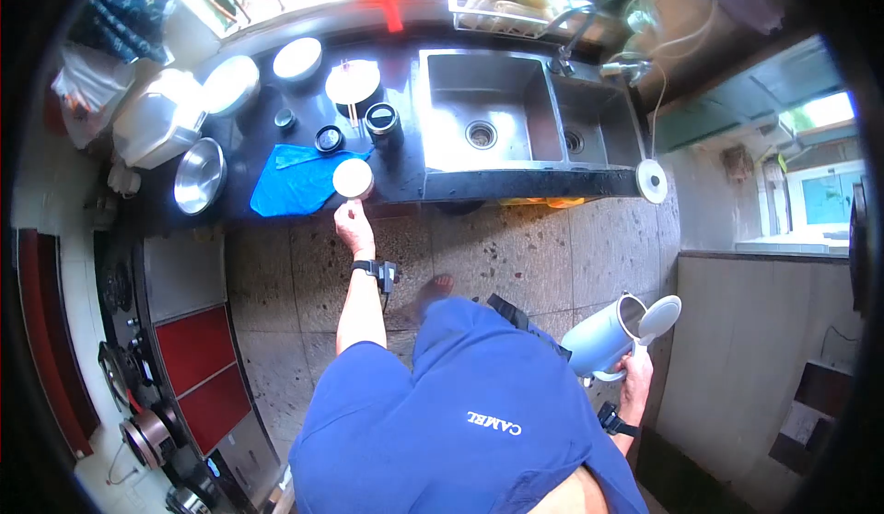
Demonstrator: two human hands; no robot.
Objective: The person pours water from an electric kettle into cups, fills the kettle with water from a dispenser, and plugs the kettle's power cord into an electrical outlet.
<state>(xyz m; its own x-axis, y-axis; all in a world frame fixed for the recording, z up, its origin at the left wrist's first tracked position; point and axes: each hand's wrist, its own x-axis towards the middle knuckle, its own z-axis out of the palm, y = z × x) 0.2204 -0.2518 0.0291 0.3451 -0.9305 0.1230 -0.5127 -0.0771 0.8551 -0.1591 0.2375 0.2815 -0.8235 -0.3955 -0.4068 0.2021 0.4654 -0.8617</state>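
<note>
At the counter's front edge, my left hand (pixel 354 228) has its fingers pinched at the near side of a white cup (pixel 353 179). The cup stands beside a blue plastic bag (pixel 293 182) lying flat. Low on the right, my right hand (pixel 635 378) is closed round the handle of a light blue kettle (pixel 594 339). The kettle is tilted and its white lid (pixel 660 319) is swung open. Behind the cup are a black jar (pixel 381 120) and a black round lid (pixel 328 138).
A double steel sink (pixel 481 157) with a faucet (pixel 564 58) is set into the dark counter. Bowls, a metal basin (pixel 200 177) and a plate with chopsticks (pixel 352 82) stand to its left. A white round disc (pixel 652 181) hangs by a cord at the counter's right end.
</note>
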